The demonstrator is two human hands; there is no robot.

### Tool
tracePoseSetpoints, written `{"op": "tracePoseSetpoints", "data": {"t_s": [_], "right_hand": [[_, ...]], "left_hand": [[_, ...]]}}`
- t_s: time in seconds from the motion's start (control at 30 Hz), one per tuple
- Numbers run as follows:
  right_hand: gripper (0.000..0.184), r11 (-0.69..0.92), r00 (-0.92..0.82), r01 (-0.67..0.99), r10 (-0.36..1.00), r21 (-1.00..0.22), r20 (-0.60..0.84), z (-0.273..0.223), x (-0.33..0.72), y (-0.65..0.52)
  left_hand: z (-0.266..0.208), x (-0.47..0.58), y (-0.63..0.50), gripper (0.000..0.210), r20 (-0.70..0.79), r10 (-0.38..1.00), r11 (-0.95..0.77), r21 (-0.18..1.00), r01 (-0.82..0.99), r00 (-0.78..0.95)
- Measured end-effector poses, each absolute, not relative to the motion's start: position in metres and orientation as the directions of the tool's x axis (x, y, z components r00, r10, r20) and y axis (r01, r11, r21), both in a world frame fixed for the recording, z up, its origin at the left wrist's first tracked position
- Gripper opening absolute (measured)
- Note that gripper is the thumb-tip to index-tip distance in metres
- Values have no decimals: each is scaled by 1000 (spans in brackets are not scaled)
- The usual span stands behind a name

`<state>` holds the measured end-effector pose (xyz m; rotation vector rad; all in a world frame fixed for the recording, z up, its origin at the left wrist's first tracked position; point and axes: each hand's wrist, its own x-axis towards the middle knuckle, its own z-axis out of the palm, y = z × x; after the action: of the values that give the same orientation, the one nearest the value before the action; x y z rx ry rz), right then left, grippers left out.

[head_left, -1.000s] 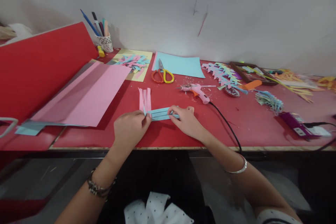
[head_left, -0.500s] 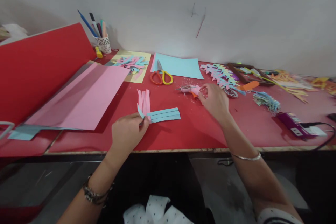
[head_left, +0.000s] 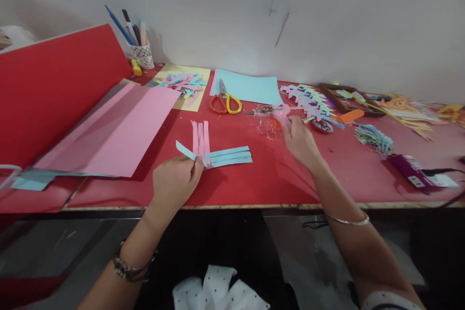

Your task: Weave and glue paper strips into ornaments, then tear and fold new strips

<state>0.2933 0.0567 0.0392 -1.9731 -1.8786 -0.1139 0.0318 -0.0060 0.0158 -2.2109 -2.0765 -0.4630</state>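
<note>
My left hand (head_left: 176, 178) is closed in a pinch on the crossing point of woven paper strips lying on the red table. Blue strips (head_left: 230, 156) stretch right from its fingertips, and pink strips (head_left: 201, 138) point away from me. One loose blue strip end (head_left: 185, 149) juts out to the left above the fingers. Farther right, my right hand (head_left: 302, 141) is wrapped round the handle of a pink glue gun (head_left: 280, 114), its nozzle facing left. My fingers partly hide the handle. Yellow-and-red-handled scissors (head_left: 225, 99) lie behind the strips.
Pink paper sheets (head_left: 119, 131) lie at left beside a red board (head_left: 54, 87). A pen cup (head_left: 144, 55), a pile of cut strips (head_left: 183, 82) and blue paper (head_left: 250, 88) line the wall. At right are a paper fringe (head_left: 374, 138) and a purple power strip (head_left: 416, 173).
My right hand has closed round the glue gun's handle and raised the gun upright. In my left hand's pinch, the loose blue strip end now leans farther left.
</note>
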Motion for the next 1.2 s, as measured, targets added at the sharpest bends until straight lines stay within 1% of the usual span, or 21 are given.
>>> {"op": "tracePoseSetpoints", "data": {"t_s": [0.1, 0.17, 0.23, 0.33, 0.57, 0.87, 1.2], "right_hand": [[34, 129, -30, 947, 947, -294, 319, 36, 273, 34], [38, 194, -111, 939, 953, -286, 281, 30, 260, 22], [43, 221, -157, 941, 957, -258, 245, 25, 250, 13], [45, 232, -186, 946, 960, -225, 208, 20, 240, 7], [39, 253, -228, 953, 961, -169, 155, 20, 234, 7], [34, 274, -254, 954, 953, -118, 164, 25, 233, 1], [35, 243, -230, 967, 962, -82, 147, 29, 232, -1]], "left_hand": [[16, 31, -6, 52, 260, 965, -63, 147, 987, 23], [16, 31, -6, 53, 253, 967, -57, 148, 987, 18], [16, 31, -6, 53, 250, 968, -50, 150, 987, 11], [16, 31, -6, 53, 253, 968, -39, 152, 988, -1], [16, 32, -7, 52, 256, 967, -31, 154, 988, -10], [16, 32, -8, 52, 280, 960, -52, 162, 985, 4], [15, 31, -8, 53, 266, 964, -40, 141, 989, 1]]}}
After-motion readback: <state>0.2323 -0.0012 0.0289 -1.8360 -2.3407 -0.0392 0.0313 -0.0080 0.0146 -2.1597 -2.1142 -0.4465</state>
